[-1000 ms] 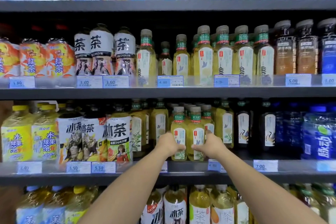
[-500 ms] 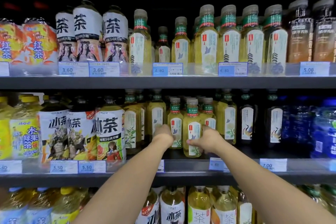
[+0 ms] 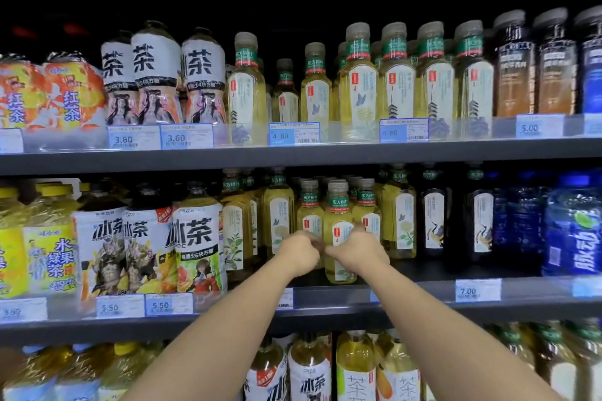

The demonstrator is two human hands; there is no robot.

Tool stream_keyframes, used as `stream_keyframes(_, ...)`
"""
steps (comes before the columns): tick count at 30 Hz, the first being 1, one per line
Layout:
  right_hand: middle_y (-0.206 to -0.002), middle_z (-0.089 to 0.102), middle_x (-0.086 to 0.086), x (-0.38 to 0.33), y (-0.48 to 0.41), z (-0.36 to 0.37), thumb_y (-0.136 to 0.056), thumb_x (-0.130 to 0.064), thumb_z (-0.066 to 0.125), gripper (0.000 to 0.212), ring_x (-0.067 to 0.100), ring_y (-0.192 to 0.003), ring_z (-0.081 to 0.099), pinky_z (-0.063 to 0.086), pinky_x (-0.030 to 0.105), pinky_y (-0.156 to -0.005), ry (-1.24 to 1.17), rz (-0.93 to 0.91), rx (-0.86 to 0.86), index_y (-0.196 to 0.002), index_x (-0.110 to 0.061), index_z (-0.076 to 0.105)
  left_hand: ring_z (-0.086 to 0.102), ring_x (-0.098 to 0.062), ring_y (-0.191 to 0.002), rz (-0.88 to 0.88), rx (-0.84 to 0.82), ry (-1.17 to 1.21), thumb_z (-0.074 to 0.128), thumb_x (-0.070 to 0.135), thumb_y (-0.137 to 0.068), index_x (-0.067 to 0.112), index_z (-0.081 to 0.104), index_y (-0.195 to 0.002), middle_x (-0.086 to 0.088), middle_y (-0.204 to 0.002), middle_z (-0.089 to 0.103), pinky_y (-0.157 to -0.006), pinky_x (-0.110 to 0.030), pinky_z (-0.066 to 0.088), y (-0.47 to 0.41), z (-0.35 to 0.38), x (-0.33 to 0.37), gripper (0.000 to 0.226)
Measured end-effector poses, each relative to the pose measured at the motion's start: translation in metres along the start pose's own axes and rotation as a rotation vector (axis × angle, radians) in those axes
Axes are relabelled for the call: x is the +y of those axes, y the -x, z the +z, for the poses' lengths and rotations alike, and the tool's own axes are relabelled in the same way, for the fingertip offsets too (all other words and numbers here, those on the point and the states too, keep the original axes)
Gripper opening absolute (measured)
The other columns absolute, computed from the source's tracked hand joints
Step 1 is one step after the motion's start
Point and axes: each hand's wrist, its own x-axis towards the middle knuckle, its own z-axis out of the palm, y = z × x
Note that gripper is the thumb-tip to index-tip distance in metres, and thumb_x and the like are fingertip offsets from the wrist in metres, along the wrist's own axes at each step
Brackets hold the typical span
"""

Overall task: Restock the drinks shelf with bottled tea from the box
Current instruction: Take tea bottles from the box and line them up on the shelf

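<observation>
Small bottles of pale yellow tea with green neck bands stand in a cluster on the middle shelf [image 3: 423, 283]. One tea bottle [image 3: 338, 225] stands ahead of the others, near the shelf's front. My left hand [image 3: 301, 252] is curled against its left side, in front of a second small bottle [image 3: 309, 215]. My right hand [image 3: 360, 251] wraps its right side, covering the base of a third bottle [image 3: 366, 208]. The two hands nearly touch at the bottle's label. No box is in view.
Taller tea bottles [image 3: 278, 221] flank the cluster on both sides. Large iced-tea bottles [image 3: 198, 238] fill the left, dark bottles [image 3: 433, 218] and blue drinks [image 3: 573, 231] the right. Price tags [image 3: 477, 290] line the shelf edge. Full shelves lie above and below.
The middle tea bottle has come forward toward the shelf's front edge. My two hands have drawn together around it.
</observation>
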Motion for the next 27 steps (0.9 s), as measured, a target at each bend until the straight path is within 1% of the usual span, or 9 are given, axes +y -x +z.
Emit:
stream_keyframes(5,-0.091,0.066,0.003,0.025,0.004,-0.031,-0.072,-0.064,0.071,0.074,0.025,-0.078,0.064,0.052,0.032,-0.059,0.069,0.084,0.033,-0.12,-0.01,0.054,0.053,-0.027,-0.128,0.03,-0.035,-0.121,0.047,0.018,-0.098,0.021,0.055,-0.143,-0.009,-0.146,0.053,-0.108,-0.037,0.046,0.005,0.001,0.001,0.045)
stream_keyframes(9,-0.077,0.057,0.003,0.049,-0.002,-0.048,-0.076,-0.06,0.073,0.062,0.022,-0.066,0.054,0.042,0.028,-0.051,0.047,0.085,0.028,-0.105,-0.01,0.05,0.042,-0.029,-0.139,0.058,-0.106,-0.188,0.044,0.018,-0.099,0.022,0.045,-0.149,-0.009,-0.155,0.043,-0.114,-0.039,0.039,0.006,0.005,0.005,0.05)
stream_keyframes(11,-0.078,0.059,0.003,0.051,-0.003,-0.049,-0.079,-0.058,0.073,0.059,0.02,-0.068,0.057,0.051,0.032,-0.057,0.023,0.037,0.001,-0.104,-0.01,0.05,0.042,-0.029,-0.139,0.059,-0.096,-0.204,0.046,0.019,-0.098,0.023,0.044,-0.15,-0.008,-0.155,0.042,-0.115,-0.039,0.038,0.002,0.006,0.003,0.053)
stream_keyframes(14,-0.089,0.061,0.006,0.05,-0.004,-0.049,-0.083,-0.054,0.071,0.068,0.025,-0.088,0.065,0.058,0.039,-0.079,0.016,0.002,-0.026,-0.124,-0.002,0.052,0.047,-0.027,-0.134,0.031,-0.05,-0.205,0.049,0.02,-0.095,0.022,0.047,-0.148,-0.009,-0.152,0.046,-0.112,-0.039,0.042,-0.005,0.01,-0.003,0.053)
stream_keyframes(17,-0.105,0.063,0.01,0.048,-0.008,-0.047,-0.082,-0.056,0.072,0.096,0.024,-0.094,0.065,0.057,0.037,-0.079,-0.027,0.008,-0.034,-0.147,-0.003,0.028,0.05,-0.027,-0.13,-0.008,-0.054,-0.216,0.051,0.019,-0.097,0.019,0.051,-0.145,-0.01,-0.148,0.047,-0.109,-0.037,0.044,-0.008,0.009,-0.007,0.048)
stream_keyframes(19,-0.105,0.063,0.01,0.048,-0.006,-0.047,-0.082,-0.056,0.072,0.093,0.021,-0.087,0.061,0.055,0.034,-0.072,-0.039,0.013,-0.054,-0.147,-0.003,0.03,0.054,-0.027,-0.124,-0.016,-0.051,-0.225,0.052,0.018,-0.099,0.015,0.057,-0.139,-0.011,-0.141,0.053,-0.104,-0.035,0.048,-0.006,0.006,-0.008,0.041)
stream_keyframes(23,-0.079,0.062,0.003,0.05,0.014,-0.056,-0.087,-0.054,0.067,0.052,0.02,-0.073,0.061,0.055,0.036,-0.066,-0.012,-0.019,0.074,-0.104,-0.006,0.061,0.063,-0.024,-0.102,0.026,0.008,-0.232,0.049,0.021,-0.097,0.017,0.07,-0.118,-0.006,-0.118,0.067,-0.091,-0.04,0.056,0.015,-0.001,0.002,0.03)
stream_keyframes(25,-0.083,0.065,0.004,0.047,0.032,-0.064,-0.092,-0.049,0.062,0.045,0.018,-0.071,0.058,0.045,0.03,-0.059,-0.052,-0.063,0.181,-0.104,-0.005,0.064,0.064,-0.024,-0.09,0.061,0.058,-0.211,0.046,0.022,-0.097,0.021,0.07,-0.099,-0.005,-0.104,0.068,-0.083,-0.04,0.058,0.035,-0.006,0.011,0.024)
stream_keyframes(27,-0.09,0.068,0.004,0.04,0.055,-0.073,-0.096,-0.042,0.06,0.037,0.016,-0.074,0.058,0.043,0.027,-0.065,-0.1,-0.121,0.202,-0.11,-0.009,0.066,0.064,-0.022,-0.078,0.11,0.129,-0.181,0.045,0.023,-0.097,0.026,0.063,-0.082,-0.004,-0.089,0.067,-0.075,-0.041,0.059,0.061,-0.01,0.02,0.023)
